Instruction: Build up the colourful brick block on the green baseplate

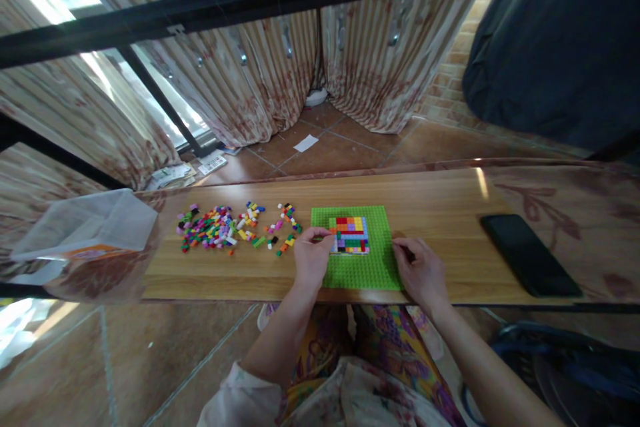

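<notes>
A green studded baseplate (350, 275) lies on the wooden board. On it sits a rectangular block of toy bricks (353, 235) in red, yellow, blue, purple and other colours. My left hand (311, 259) reaches over the plate's left edge, its thumb and fingers pinched at the left side of the brick block. Whatever lies between those fingertips is too small to make out. My right hand (423, 272) rests at the right edge of the baseplate, fingers curled and closed on that edge.
Loose coloured bricks (207, 228) are heaped to the left, with smaller groups nearer the plate. A clear plastic bin (95, 223) stands at the far left. On the right lies a black phone (530, 255). The wooden board (225, 283) has its front edge above my lap.
</notes>
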Action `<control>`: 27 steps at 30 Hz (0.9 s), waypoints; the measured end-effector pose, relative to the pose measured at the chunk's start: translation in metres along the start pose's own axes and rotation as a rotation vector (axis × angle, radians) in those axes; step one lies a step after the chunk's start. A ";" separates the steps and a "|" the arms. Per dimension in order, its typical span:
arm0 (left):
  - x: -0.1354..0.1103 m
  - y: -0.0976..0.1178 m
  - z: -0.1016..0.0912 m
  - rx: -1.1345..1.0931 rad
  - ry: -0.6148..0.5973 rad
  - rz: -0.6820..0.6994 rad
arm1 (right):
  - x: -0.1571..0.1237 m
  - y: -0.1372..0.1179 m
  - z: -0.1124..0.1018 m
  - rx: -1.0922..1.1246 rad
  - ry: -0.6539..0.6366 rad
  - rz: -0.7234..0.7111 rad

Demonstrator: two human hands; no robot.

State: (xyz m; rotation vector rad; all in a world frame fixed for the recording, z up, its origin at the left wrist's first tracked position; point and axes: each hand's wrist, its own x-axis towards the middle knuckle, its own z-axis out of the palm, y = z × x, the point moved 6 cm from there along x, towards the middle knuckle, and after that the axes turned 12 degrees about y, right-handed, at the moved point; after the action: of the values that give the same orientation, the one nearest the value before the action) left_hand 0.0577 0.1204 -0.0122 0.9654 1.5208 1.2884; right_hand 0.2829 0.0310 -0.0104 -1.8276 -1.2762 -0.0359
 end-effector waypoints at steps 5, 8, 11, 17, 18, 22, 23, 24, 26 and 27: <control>0.001 0.001 0.002 0.012 0.011 -0.006 | 0.000 0.001 0.001 0.000 -0.006 -0.008; -0.001 0.003 0.001 0.026 0.012 0.022 | -0.001 0.002 0.002 0.005 -0.001 -0.022; -0.005 0.007 -0.004 -0.003 0.008 0.064 | -0.002 0.003 0.002 0.022 0.017 -0.043; -0.008 0.009 -0.053 0.041 0.076 0.157 | -0.002 0.006 0.003 0.020 0.026 -0.058; -0.007 0.008 -0.066 0.075 0.112 0.171 | -0.002 0.006 0.003 0.020 0.020 -0.056; 0.004 0.000 -0.115 0.262 0.268 0.257 | -0.002 0.007 0.003 -0.003 0.008 -0.051; 0.006 -0.001 -0.121 0.313 0.278 0.290 | -0.002 0.007 0.003 -0.008 0.004 -0.051; 0.008 -0.001 -0.126 0.366 0.276 0.325 | -0.002 0.007 0.003 -0.012 0.000 -0.049; 0.010 0.001 -0.126 0.482 0.241 0.387 | -0.002 0.007 0.002 -0.017 -0.009 -0.043; 0.010 0.002 -0.124 0.541 0.220 0.410 | -0.002 0.007 0.002 -0.020 -0.010 -0.039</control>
State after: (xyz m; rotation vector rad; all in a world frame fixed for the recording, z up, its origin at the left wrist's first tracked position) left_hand -0.0635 0.0943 -0.0042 1.5871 1.9690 1.3150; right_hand 0.2861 0.0303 -0.0167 -1.8216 -1.3229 -0.0609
